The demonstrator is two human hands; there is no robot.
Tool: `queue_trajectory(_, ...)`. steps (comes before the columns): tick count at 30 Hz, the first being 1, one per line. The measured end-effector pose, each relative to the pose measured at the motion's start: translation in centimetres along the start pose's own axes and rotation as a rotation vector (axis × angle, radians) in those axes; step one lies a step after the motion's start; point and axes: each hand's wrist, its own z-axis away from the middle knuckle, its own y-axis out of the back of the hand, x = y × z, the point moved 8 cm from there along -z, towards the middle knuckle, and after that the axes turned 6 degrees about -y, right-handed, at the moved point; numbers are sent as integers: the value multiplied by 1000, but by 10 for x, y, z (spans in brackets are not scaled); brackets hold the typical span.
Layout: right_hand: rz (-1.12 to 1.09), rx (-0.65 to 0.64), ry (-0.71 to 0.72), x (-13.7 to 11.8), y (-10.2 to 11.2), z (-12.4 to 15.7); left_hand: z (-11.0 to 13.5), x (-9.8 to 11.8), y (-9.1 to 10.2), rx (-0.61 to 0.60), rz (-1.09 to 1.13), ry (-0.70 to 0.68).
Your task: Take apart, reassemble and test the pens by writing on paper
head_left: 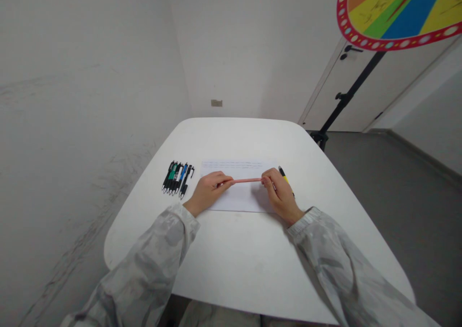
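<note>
Above a sheet of paper (238,199), I hold a thin pinkish, stick-like strip (247,180) level between both hands. My left hand (207,189) pinches its left end between thumb and fingers. Its right end is in my right hand (283,197), whose fingers are curled round it. Whether the strip is stiff or stretched, I cannot tell. Lines of small handwriting run along the top of the paper. Just beyond my right hand lies a yellow and black pen or marker (282,173), partly hidden by that hand.
Several pens (176,177) with black, green, white and blue barrels lie side by side left of the paper. The white table (231,250) has rounded corners. Walls stand behind and to the left. A colourful wheel (393,23) on a black stand (337,108) is at the right.
</note>
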Motion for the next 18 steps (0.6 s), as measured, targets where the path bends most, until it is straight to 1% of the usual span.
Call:
queue_trajectory(8, 26, 20, -11, 0, 2, 0, 0, 4, 2, 2, -78, -41)
queue_trajectory(18, -2, 27, -15, -2, 3, 0, 0, 4, 2, -2, -83, -20)
